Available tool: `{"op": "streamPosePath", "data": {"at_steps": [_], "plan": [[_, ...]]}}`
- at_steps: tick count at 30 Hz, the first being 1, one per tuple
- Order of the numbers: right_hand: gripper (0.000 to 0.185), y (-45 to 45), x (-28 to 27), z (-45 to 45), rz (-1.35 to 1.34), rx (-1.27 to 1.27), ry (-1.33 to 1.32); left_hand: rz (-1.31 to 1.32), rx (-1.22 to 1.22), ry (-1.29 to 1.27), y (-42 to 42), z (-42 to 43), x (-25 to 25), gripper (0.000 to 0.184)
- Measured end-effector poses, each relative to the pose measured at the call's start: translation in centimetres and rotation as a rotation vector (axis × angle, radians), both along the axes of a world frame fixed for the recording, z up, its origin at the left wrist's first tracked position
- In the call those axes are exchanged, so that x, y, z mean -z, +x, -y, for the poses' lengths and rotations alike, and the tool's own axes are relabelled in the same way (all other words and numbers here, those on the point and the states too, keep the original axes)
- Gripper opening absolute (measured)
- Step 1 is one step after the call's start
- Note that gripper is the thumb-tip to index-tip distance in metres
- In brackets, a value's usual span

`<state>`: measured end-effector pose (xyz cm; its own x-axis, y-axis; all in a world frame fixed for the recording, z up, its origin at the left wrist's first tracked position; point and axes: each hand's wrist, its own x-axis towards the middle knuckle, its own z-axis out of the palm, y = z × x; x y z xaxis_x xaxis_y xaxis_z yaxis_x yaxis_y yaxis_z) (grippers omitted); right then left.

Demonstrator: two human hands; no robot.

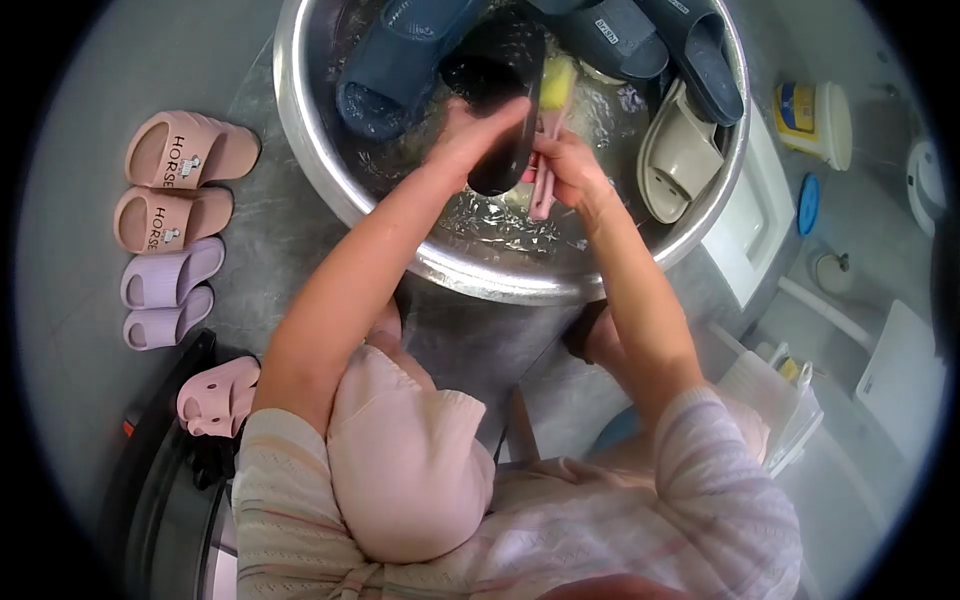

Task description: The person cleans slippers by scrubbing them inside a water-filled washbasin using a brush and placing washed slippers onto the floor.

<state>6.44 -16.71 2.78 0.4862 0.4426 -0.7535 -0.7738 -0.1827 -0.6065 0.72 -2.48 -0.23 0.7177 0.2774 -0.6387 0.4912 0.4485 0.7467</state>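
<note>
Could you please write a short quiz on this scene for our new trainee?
1. True or false: the left hand holds a black slipper.
2. What does the right hand grip?
A) a sponge with no handle
B) a brush with a pink handle
C) a white towel
3. How many lilac slippers lie outside the metal basin?

Key: 1. True; 2. B; 3. Two
</note>
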Motion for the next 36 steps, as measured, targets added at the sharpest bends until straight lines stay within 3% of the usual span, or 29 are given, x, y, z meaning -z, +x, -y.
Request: {"op": "streamPosePath", "data": {"at_steps": [3, 4, 6, 8, 12, 15, 16, 19, 20, 21, 23, 25, 27, 31, 36], "plan": [[0.028, -0.7, 0.7, -1.4, 0.159, -0.230, -0.156, -0.035, 0.134, 0.140, 0.2, -0.5, -1.2, 0.090], [0.032, -0.8, 0.9, -1.1, 0.212, -0.269, -0.196, -0.005, 0.136, 0.076, 0.1, -0.8, -0.7, 0.090], [0.041, -0.8, 1.0, -0.6, 0.322, -0.350, -0.274, -0.132, 0.217, 0.241, 0.0, -1.4, 0.3, 0.093], [0.043, -0.5, 0.3, -0.3, 0.293, -0.229, -0.200, -0.243, 0.194, 0.476, 0.0, -1.4, 0.9, 0.097], [0.046, -0.7, -1.2, -1.2, 0.224, -0.095, -0.067, 0.109, 0.069, 0.321, 0.3, -0.8, 2.4, 0.095], [0.049, -0.3, -2.1, -1.7, 0.209, -0.082, -0.068, -0.124, 0.220, 0.489, 0.4, 0.4, 0.4, 0.095], [0.048, -0.3, -2.5, -1.8, 0.226, -0.087, -0.077, 0.166, 0.263, 0.148, 0.3, -0.3, -1.7, 0.086], [0.047, -0.1, -2.5, -1.3, 0.200, -0.107, -0.066, 0.084, 0.378, -0.463, 0.1, -1.0, -1.9, 0.070], [0.047, 0.1, -2.6, -0.8, 0.168, -0.110, -0.063, 0.101, 0.276, -0.531, 0.0, -0.6, -0.8, 0.057], [0.047, 0.3, -2.6, -0.4, 0.136, -0.114, -0.060, 0.020, 0.121, -0.479, -0.1, -0.3, -1.1, 0.057], [0.044, 0.5, 0.2, 1.0, 0.199, -0.120, -0.198, 0.007, -0.099, -0.693, 0.0, -0.8, 0.2, 0.056], [0.042, 0.6, 2.3, 1.9, 0.222, -0.098, -0.361, -0.038, -0.096, -0.642, 0.1, -1.0, 1.0, 0.058], [0.040, -0.5, 2.7, 1.1, 0.275, -0.066, -0.364, -0.061, -0.077, -0.591, 0.4, -0.8, 0.9, 0.060], [0.044, -1.4, -0.5, -0.7, 0.163, 0.060, -0.159, 0.101, -0.017, -0.397, 0.0, -0.3, 2.4, 0.050], [0.044, -2.3, -0.6, -1.5, 0.232, 0.043, -0.183, 0.202, -0.079, -0.716, 0.0, -0.8, 0.4, 0.046]]}}
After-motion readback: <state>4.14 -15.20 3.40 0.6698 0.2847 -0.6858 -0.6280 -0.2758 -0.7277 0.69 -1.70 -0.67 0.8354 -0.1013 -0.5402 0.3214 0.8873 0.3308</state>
